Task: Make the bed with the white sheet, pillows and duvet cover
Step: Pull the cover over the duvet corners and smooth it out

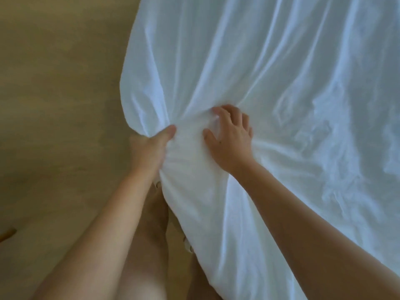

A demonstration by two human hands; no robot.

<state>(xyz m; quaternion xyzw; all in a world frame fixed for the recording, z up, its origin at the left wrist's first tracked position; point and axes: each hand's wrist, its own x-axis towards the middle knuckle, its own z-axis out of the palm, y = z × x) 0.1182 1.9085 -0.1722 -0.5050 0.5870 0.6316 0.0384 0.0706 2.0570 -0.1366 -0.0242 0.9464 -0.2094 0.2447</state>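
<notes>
A bedroom: white sheet (270,83) (rumpled) over a bed.

left hand (151,146): thumb up, gripping | right hand (230,137): palm down, fingers (225,111) curled, pressing | both arms extended

Left side: bare tan floor (54,105), open beside the bed.
Right side: rumpled white sheet (281,83) covers everything.
Near corner: both forearms and bunched folds crowd it.
Below corner: legs block the gap.
</notes>
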